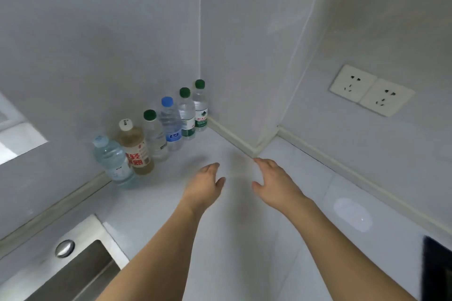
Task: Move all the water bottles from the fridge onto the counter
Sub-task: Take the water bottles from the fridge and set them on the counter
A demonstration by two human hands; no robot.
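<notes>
Already six bottles [156, 129] stand upright in a row along the wall on the bench [232, 239], running into the corner, while the left hand [204, 184] and right hand [274, 182] hover over the bare surface just in front of them, fingers relaxed and holding nothing. The fridge is out of view, so whether more remain cannot be told; any further bottle is best set upright at the near end, clear of its neighbours.

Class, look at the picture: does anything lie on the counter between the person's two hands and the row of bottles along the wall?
Nothing visible does. The left hand and right hand hover open over bare counter; the row of bottles stands apart beyond them.
</notes>
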